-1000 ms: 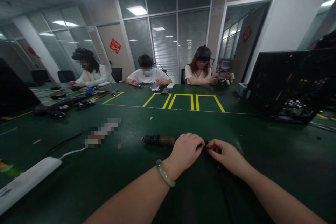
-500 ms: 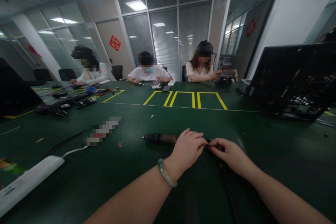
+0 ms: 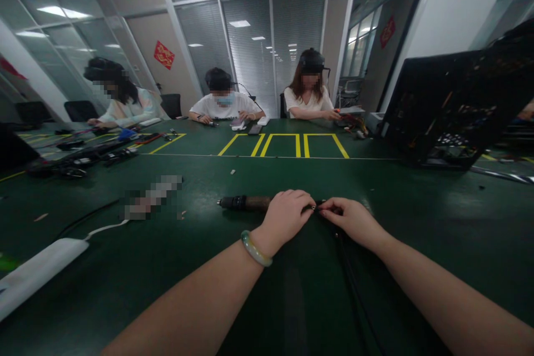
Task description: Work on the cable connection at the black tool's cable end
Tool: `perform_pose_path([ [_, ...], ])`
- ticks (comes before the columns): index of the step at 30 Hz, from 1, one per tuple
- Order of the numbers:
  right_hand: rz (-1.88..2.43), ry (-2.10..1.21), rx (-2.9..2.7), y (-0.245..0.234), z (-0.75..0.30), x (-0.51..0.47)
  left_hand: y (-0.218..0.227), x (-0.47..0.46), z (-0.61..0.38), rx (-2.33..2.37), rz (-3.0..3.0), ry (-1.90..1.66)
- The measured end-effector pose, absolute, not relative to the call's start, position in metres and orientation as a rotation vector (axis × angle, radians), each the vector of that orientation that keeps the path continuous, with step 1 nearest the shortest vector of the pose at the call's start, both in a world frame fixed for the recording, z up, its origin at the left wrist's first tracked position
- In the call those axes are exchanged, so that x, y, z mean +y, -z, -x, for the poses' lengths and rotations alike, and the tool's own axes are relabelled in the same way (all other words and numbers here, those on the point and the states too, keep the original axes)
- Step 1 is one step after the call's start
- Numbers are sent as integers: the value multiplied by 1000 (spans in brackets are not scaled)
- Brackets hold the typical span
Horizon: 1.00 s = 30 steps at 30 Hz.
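Observation:
My left hand (image 3: 286,216) is closed around the right end of a dark rod-shaped tool (image 3: 242,203) that lies on the green table (image 3: 175,267); a green bangle sits on that wrist. My right hand (image 3: 352,221) meets it fingertip to fingertip, pinching a small dark part (image 3: 317,208) at the tool's end. A black cable (image 3: 354,289) runs from under my right hand toward me. What exactly the right fingers pinch is too small to make out.
A white power strip (image 3: 37,275) with a cord lies at the left. A black open frame (image 3: 454,105) stands at the right. Yellow tape boxes (image 3: 287,144) mark the table's far side, where three people sit among tools (image 3: 83,158).
The view has tilted and shifted slightly, so everything sits higher and a little left in frame. Both hands hold the same pinch at the tool's end.

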State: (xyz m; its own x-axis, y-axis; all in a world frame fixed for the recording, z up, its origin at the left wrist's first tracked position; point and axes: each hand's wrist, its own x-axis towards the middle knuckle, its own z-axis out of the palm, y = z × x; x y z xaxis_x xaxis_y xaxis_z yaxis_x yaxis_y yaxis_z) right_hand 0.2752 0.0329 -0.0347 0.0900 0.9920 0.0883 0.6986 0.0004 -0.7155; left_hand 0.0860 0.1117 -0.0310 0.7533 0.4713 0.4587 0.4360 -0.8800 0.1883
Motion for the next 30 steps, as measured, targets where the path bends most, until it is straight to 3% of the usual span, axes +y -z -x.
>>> perform_pose_path([
  [30,1843,-593,-1698,38,-279,37,22,105,-83,796,-2921,-668],
])
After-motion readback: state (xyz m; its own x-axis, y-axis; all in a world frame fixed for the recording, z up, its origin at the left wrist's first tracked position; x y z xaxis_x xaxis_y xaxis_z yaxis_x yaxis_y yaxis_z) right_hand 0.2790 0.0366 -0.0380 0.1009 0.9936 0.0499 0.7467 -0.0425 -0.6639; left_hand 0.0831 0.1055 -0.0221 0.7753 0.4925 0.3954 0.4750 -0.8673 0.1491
